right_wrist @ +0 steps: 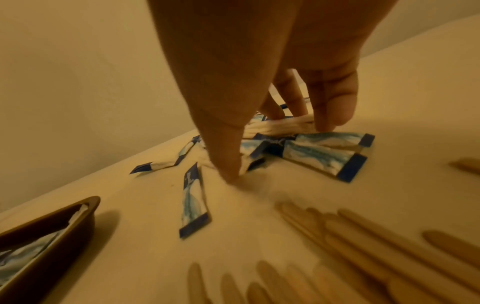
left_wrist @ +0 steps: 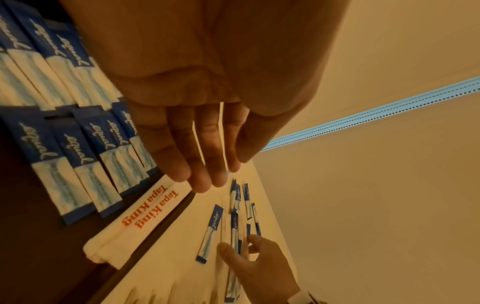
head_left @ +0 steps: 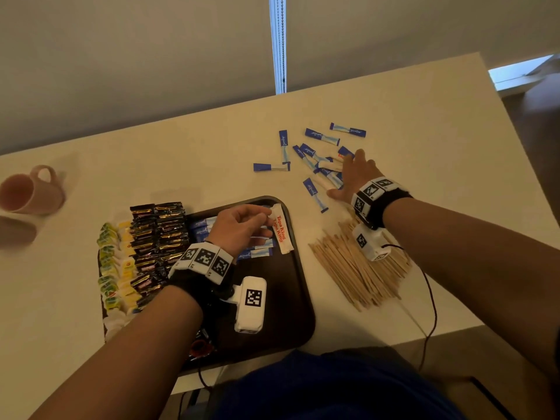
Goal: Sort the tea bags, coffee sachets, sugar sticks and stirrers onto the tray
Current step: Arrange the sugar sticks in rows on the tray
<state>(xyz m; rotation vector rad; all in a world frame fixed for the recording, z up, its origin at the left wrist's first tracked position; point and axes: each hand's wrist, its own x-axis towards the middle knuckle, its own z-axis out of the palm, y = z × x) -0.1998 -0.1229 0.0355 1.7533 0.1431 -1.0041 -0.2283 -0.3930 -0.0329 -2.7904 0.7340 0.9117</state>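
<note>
Your tray point(head_left: 298, 286) is the anchor here, dark brown, sitting on the pale table point(head_left: 188, 153) right in front of you. Along its left side you have the yellow and green tea bags point(head_left: 113, 268) in rows, and just inside them the black and gold coffee sachets point(head_left: 159, 234), stacked tight. Toward the tray's far right part lie blue and white sugar sticks point(left_wrist: 78, 164) side by side in two rows, and two white sugar sticks with red print point(head_left: 280, 230) lie against the right rim.

Your left hand point(head_left: 239, 227) hangs over the tray's far right corner, fingers point(left_wrist: 197, 164) extended and close together, tips at the end of the red-print sticks; whether they pinch one, I cannot tell.

Off the tray to the far right, loose blue sugar sticks point(head_left: 313, 156) are scattered on the table. Your right hand point(head_left: 353, 174) is down in that pile, thumb point(right_wrist: 226, 148) and fingers curled round a small bunch of white sticks point(right_wrist: 280, 126), fingertips on the table.

Right of the tray, nearer you than the scatter, the wooden stirrers point(head_left: 357, 268) lie in a loose heap on the table, none on the tray. Left of the tray, well apart, a pink mug point(head_left: 28, 192) lies on its side.
</note>
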